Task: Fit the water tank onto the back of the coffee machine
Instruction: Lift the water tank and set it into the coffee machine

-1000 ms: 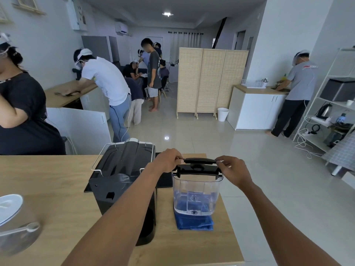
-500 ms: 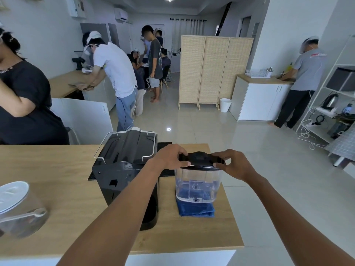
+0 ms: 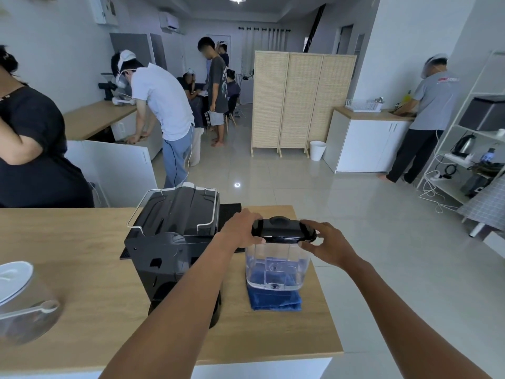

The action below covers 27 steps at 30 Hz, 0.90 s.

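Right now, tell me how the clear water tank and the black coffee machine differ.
The clear plastic water tank with a black lid is see-through and smaller; the black coffee machine is opaque and bulkier. The tank stands on a folded blue cloth, the machine straight on the wooden counter. The left hand and right hand hold the tank's lid; the machine is untouched. Both stand upright.

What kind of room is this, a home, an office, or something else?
Probably a flat fitted out as a shared workspace. Several people wearing head rigs work at separate wooden counters; a folding screen divides the tiled room, and a shelf holds a kettle.
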{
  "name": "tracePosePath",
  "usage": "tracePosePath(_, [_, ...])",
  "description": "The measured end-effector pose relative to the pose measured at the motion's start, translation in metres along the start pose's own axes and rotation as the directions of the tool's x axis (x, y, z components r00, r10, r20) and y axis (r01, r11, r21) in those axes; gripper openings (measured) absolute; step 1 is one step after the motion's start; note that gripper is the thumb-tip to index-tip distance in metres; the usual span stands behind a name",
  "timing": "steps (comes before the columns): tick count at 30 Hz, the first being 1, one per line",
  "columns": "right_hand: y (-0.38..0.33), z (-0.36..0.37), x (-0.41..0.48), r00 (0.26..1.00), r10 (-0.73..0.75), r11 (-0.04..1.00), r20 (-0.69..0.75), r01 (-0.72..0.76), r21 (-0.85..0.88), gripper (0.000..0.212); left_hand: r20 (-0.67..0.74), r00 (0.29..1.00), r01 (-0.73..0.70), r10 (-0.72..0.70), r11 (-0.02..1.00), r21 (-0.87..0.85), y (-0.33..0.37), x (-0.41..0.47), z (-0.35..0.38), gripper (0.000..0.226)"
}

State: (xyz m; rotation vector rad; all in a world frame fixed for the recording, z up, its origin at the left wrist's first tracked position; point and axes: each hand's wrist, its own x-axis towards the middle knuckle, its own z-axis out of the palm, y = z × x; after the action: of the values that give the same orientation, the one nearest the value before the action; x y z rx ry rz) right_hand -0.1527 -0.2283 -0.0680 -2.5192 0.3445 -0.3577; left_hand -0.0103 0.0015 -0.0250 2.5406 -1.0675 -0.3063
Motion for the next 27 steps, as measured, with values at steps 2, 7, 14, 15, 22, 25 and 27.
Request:
tracePosePath(2, [0.002,0.005,-0.003,0.999,-0.034,0.999,-0.004,0.034,0.036,0.069,0.028,0.999,0.022,-0.020,0.998,-0.062,0.001,-0.001,0.008,0.073])
tracePosePath(7, [0.009,0.022,-0.011,0.998,-0.034,0.993,-0.053,0.039,0.113,0.090,-0.026,0.999,0.040,-0.047,0.973,-0.229,-0.003,-0.006,0.037,0.085])
tracePosePath(14, [0.007,0.042,-0.014,0.994,-0.072,0.971,-0.087,0.089,0.222,0.102,-0.167,0.981,-0.001,-0.099,0.858,-0.514,-0.017,-0.014,0.065,0.100])
tracePosePath(15, [0.007,0.045,-0.014,0.992,-0.071,0.967,-0.104,0.094,0.238,0.101,-0.193,0.977,-0.023,-0.095,0.847,-0.532,-0.019,-0.015,0.069,0.100])
tracePosePath(22, [0.013,0.053,-0.011,0.991,-0.065,0.955,-0.119,0.097,0.281,0.101,-0.214,0.975,-0.071,-0.052,0.846,-0.528,-0.028,-0.017,0.090,0.115])
tracePosePath(25, [0.019,0.052,-0.009,0.994,-0.066,0.957,-0.084,0.086,0.277,0.103,-0.219,0.975,-0.071,-0.049,0.857,-0.511,-0.030,-0.015,0.094,0.116])
tracePosePath(27, [0.022,0.053,-0.008,0.995,-0.061,0.958,-0.076,0.080,0.276,0.104,-0.234,0.971,-0.080,-0.046,0.860,-0.504,-0.031,-0.014,0.096,0.113])
